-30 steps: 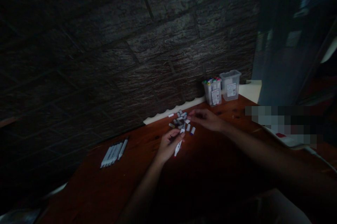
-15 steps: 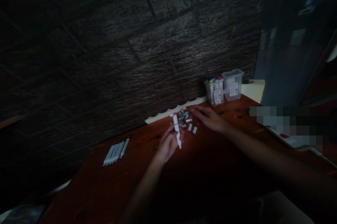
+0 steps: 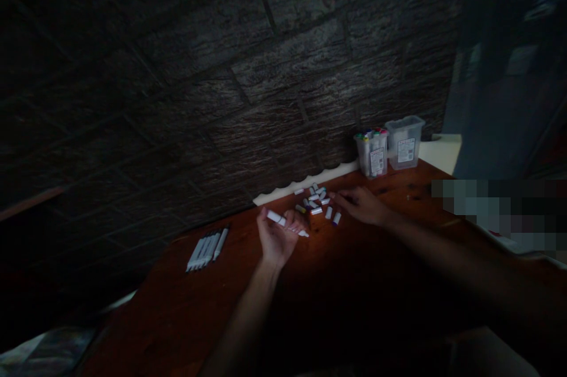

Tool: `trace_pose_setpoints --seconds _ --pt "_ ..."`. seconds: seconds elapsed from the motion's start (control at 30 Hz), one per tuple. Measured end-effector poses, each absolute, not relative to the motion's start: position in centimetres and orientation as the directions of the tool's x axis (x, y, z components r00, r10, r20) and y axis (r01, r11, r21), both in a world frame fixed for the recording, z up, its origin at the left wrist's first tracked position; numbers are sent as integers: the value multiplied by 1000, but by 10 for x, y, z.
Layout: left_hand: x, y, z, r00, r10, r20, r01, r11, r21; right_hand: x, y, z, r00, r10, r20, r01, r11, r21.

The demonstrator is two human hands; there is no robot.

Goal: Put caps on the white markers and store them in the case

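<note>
My left hand (image 3: 275,238) is palm up over the wooden table (image 3: 186,306), its fingers curled round a white marker (image 3: 283,221) that lies across them. My right hand (image 3: 361,204) rests on the table just right of a heap of several small marker caps (image 3: 315,202), fingers bent toward them; I cannot make out whether it pinches one. A row of several white markers (image 3: 208,249) lies side by side to the left.
Two clear plastic tubs stand at the back by the dark stone wall: one (image 3: 372,152) full of coloured markers, one (image 3: 404,142) seemingly empty. A white scalloped strip (image 3: 301,185) runs along the wall's foot. A blurred patch covers the right edge.
My left hand has turned palm up and swung the marker from upright to lying across its fingers. My right hand has drawn back slightly from the caps. The view shifted right.
</note>
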State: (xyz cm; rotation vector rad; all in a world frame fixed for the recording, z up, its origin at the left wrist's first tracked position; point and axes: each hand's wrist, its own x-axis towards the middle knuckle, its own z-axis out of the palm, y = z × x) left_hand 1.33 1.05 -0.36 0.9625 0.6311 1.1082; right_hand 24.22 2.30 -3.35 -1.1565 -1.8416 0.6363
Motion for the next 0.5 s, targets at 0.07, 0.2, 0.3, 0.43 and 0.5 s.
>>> trace_pose_setpoints --seconds 0.07,0.2,0.3,0.43,0.5 --pt "12 10 -4 325 945 31 -464 131 876 244 24 -33 -213 890 402 483 454 -749" --pt "5 12 -4 270 962 51 -508 97 856 247 24 -36 -212 884 416 543 461 -702" --pt "3 16 -7 250 965 85 -595 84 799 245 23 -39 -209 888 409 595 447 -668" --pt "2 29 -15 197 980 -33 -668 158 727 232 36 -36 -184 900 396 677 408 -612" --pt "2 35 -18 87 989 -116 -670 144 728 217 53 -29 -245 902 356 762 406 -505"
